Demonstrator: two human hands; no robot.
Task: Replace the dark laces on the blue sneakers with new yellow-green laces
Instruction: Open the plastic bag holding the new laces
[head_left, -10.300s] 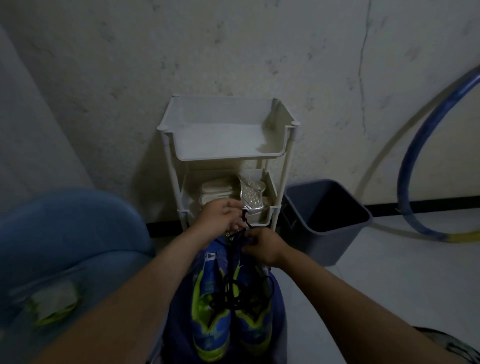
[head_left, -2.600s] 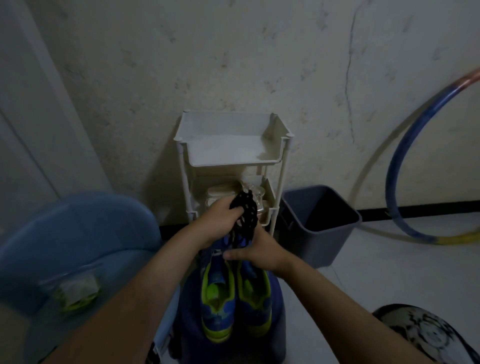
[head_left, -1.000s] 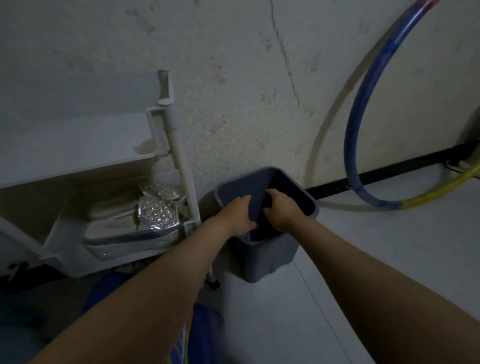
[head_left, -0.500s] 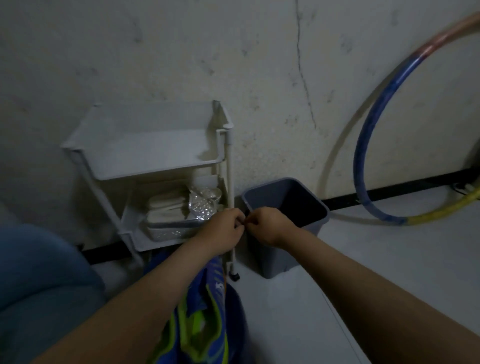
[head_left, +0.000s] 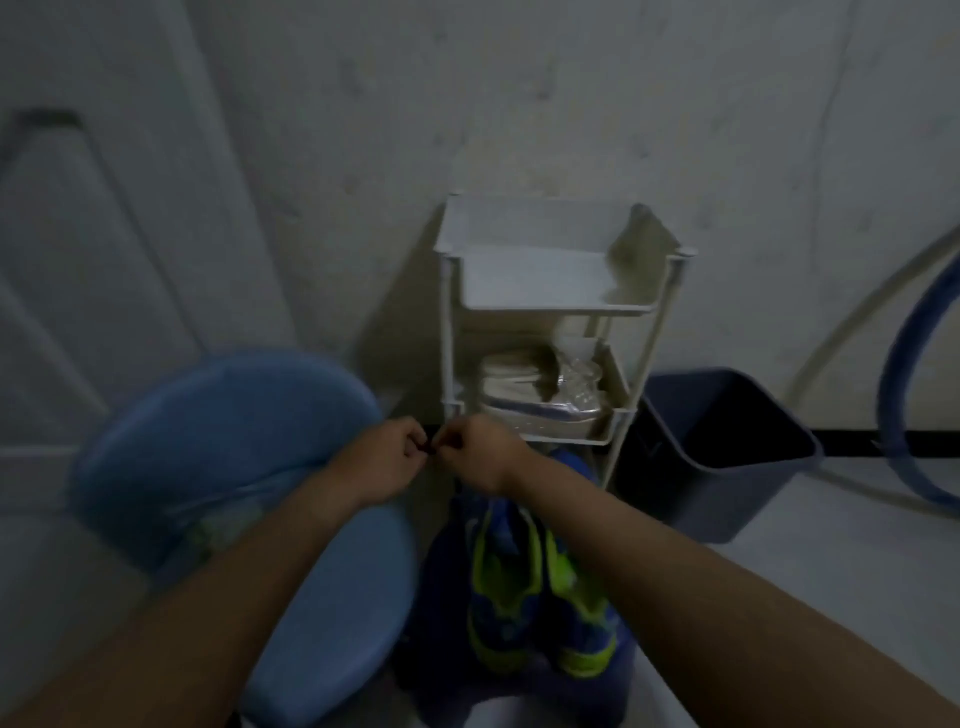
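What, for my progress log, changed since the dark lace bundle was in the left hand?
The bundle is gone from view: both hands reached into the grey bin, then drew back left. Now left hand and right hand meet, fingers curled, before the white rack; any hold is unclear. Sneakers stay put, without laces.

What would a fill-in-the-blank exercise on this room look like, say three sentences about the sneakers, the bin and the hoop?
1. There are ___ blue sneakers lying side by side.
2. The grey bin stands on the floor to the ___ of the white rack.
3. The blue hoop leans against the ___.

Missing words: two; right; wall.
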